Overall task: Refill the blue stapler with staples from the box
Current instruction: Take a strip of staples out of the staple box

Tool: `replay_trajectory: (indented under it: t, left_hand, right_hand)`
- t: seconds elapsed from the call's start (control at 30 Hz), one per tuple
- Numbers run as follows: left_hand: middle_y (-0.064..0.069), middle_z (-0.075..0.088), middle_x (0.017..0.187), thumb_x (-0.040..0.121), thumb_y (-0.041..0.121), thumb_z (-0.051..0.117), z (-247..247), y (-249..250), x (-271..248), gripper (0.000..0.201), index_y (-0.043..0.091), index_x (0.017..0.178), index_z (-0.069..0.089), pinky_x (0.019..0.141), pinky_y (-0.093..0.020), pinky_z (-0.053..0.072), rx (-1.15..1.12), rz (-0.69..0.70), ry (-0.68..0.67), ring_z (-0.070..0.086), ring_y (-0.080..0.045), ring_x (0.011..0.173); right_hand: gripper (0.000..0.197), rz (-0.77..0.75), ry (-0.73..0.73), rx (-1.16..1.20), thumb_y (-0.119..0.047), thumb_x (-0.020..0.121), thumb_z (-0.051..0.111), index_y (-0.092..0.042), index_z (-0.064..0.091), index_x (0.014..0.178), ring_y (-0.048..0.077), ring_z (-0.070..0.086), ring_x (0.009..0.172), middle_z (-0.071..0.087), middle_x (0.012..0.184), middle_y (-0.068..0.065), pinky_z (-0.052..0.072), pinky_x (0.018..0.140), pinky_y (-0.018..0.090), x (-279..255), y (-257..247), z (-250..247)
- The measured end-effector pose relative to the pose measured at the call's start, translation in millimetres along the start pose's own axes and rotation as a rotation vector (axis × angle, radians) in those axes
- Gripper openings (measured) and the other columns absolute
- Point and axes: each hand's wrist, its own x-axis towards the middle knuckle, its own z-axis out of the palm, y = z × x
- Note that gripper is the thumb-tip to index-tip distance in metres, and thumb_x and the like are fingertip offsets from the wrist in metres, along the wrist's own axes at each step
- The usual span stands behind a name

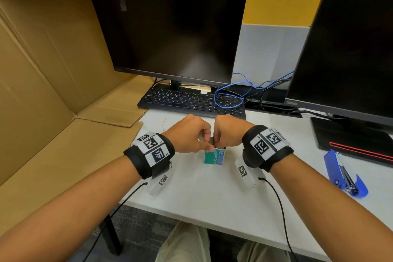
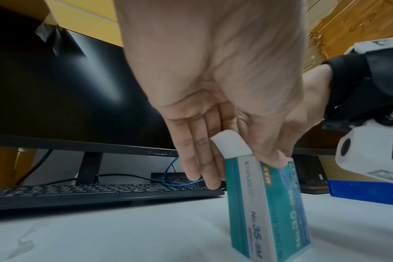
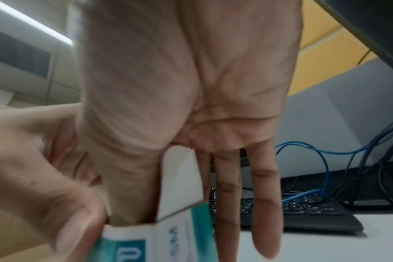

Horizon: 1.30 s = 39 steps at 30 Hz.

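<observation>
A teal staple box [image 1: 214, 157] stands on end on the white desk [image 1: 212, 193], its white top flap [image 2: 230, 145] folded open. My left hand [image 1: 207, 144] pinches the box's top, thumb on the near face and fingers [image 2: 204, 170] behind it. From the other side my right hand [image 1: 217, 143] holds the open end. In the right wrist view its thumb [image 3: 132, 191] dips into the opening beside the flap [image 3: 180, 177], with its fingers [image 3: 265, 203] hanging down behind. The staples inside are hidden. Lying open at the desk's right is the blue stapler [image 1: 344, 173], away from both hands.
A black keyboard [image 1: 191, 101] and monitor [image 1: 170, 32] sit just behind the hands, with blue cables [image 1: 234, 95] beside them. A second monitor [image 1: 350, 49] stands on the right, its base near the stapler. A large cardboard box [image 1: 53, 70] fills the left.
</observation>
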Motion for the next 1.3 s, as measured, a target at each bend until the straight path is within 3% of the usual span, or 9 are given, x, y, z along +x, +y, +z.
replay_trajectory:
  t: [0.27, 0.37, 0.57, 0.67, 0.73, 0.83, 1.0, 1.1, 1.3]
  left_hand:
    - [0.002, 0.067, 0.104, 0.073, 0.037, 0.081, 5, -1, 0, 0.048, 0.026, 0.112, 0.055, 0.088, -0.039, 0.056, -0.103, -0.068, 0.003, 0.055, -0.016, 0.1]
    - [0.003, 0.066, 0.109, 0.072, 0.037, 0.083, 4, 1, 1, 0.051, 0.023, 0.114, 0.057, 0.086, -0.038, 0.058, -0.102, -0.056, 0.024, 0.058, -0.014, 0.099]
    - [0.008, 0.064, 0.102, 0.061, 0.038, 0.089, -3, 6, -2, 0.06, 0.022, 0.111, 0.06, 0.073, -0.03, 0.059, -0.142, -0.081, 0.113, 0.066, -0.009, 0.084]
    - [0.003, 0.067, 0.106, 0.061, 0.028, 0.091, -1, 8, -3, 0.064, 0.024, 0.115, 0.057, 0.069, -0.03, 0.062, -0.236, -0.089, 0.122, 0.068, -0.009, 0.085]
    - [0.001, 0.068, 0.104, 0.062, 0.02, 0.091, -1, 10, -3, 0.073, 0.024, 0.124, 0.052, 0.067, -0.025, 0.06, -0.306, -0.098, 0.129, 0.069, -0.008, 0.084]
    - [0.0, 0.068, 0.102, 0.063, 0.011, 0.09, -2, 9, -5, 0.083, 0.024, 0.132, 0.046, 0.071, -0.028, 0.062, -0.376, -0.093, 0.143, 0.069, -0.007, 0.082]
    - [0.004, 0.07, 0.096, 0.063, 0.01, 0.089, 4, 4, -5, 0.082, 0.025, 0.131, 0.045, 0.072, -0.034, 0.063, -0.388, -0.062, 0.134, 0.068, -0.01, 0.084]
    - [0.005, 0.072, 0.096, 0.063, 0.015, 0.09, 9, 1, -1, 0.071, 0.024, 0.121, 0.05, 0.073, -0.027, 0.061, -0.362, -0.038, 0.144, 0.067, -0.01, 0.086]
    - [0.005, 0.066, 0.112, 0.068, 0.02, 0.087, 12, 9, 8, 0.049, 0.02, 0.108, 0.058, 0.088, -0.028, 0.057, -0.256, -0.011, 0.096, 0.063, -0.009, 0.102]
  right_hand:
    - [0.027, 0.086, 0.055, 0.112, -0.022, 0.069, 0.082, -0.004, 0.078, 0.089, 0.023, 0.071, 0.085, 0.076, 0.091, 0.01, 0.061, 0.078, 0.04, -1, 1, -8]
    - [0.025, 0.096, 0.102, 0.174, -0.024, 0.07, 0.082, -0.005, 0.079, 0.085, 0.024, 0.071, 0.084, 0.076, 0.087, 0.01, 0.061, 0.077, 0.04, -7, 5, -16]
    - [0.012, 0.061, 0.262, 0.323, -0.02, 0.079, 0.077, -0.009, 0.08, 0.084, 0.014, 0.067, 0.07, 0.075, 0.079, 0.004, 0.055, 0.064, 0.025, -18, 10, -19]
    - [0.012, 0.077, 0.292, 0.398, -0.018, 0.079, 0.076, -0.006, 0.077, 0.082, 0.016, 0.072, 0.068, 0.075, 0.079, 0.007, 0.062, 0.069, 0.031, -19, 11, -14]
    - [0.011, 0.067, 0.355, 0.437, -0.017, 0.079, 0.075, -0.006, 0.075, 0.079, 0.017, 0.073, 0.071, 0.075, 0.077, 0.008, 0.062, 0.075, 0.038, -20, 11, -9]
    - [0.01, 0.071, 0.395, 0.54, -0.018, 0.08, 0.074, -0.008, 0.072, 0.076, 0.021, 0.073, 0.079, 0.075, 0.081, 0.008, 0.062, 0.075, 0.044, -20, 9, -1]
    - [0.007, 0.075, 0.463, 0.611, -0.015, 0.08, 0.071, -0.011, 0.07, 0.075, 0.021, 0.073, 0.081, 0.075, 0.082, 0.005, 0.062, 0.074, 0.045, -23, 9, 11]
    - [0.009, 0.074, 0.513, 0.633, -0.016, 0.079, 0.072, -0.012, 0.069, 0.073, 0.02, 0.074, 0.075, 0.075, 0.076, 0.005, 0.062, 0.074, 0.044, -26, 17, 14]
    - [0.013, 0.128, 0.526, 0.648, -0.014, 0.08, 0.076, -0.017, 0.067, 0.071, 0.017, 0.074, 0.072, 0.075, 0.077, 0.003, 0.063, 0.073, 0.038, -39, 35, 16]
